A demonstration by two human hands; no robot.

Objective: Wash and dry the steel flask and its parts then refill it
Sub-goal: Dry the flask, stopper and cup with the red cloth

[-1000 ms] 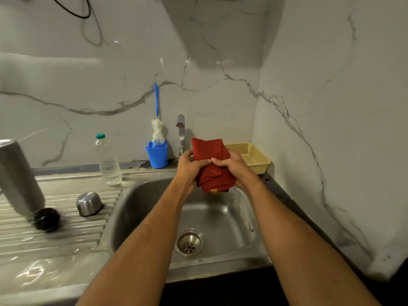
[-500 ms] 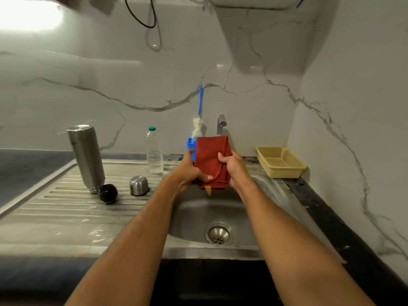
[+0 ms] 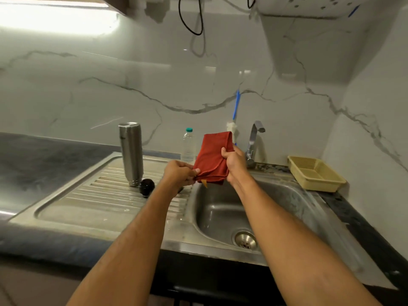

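I hold one red cloth [image 3: 213, 159] above the sink [image 3: 223, 208] with both hands: my left hand [image 3: 180, 174] pinches its lower corner, my right hand [image 3: 234, 161] grips its right edge. On the ribbed drainboard [image 3: 97, 195] of the table stands one steel flask [image 3: 130, 154], upside down, with one black stopper [image 3: 147, 187] just beside its base. Behind the cloth I count one clear water bottle [image 3: 188, 145], one blue-handled brush [image 3: 235, 111] and one tap [image 3: 254, 143]. One yellow basket [image 3: 315, 174] sits right of the sink.
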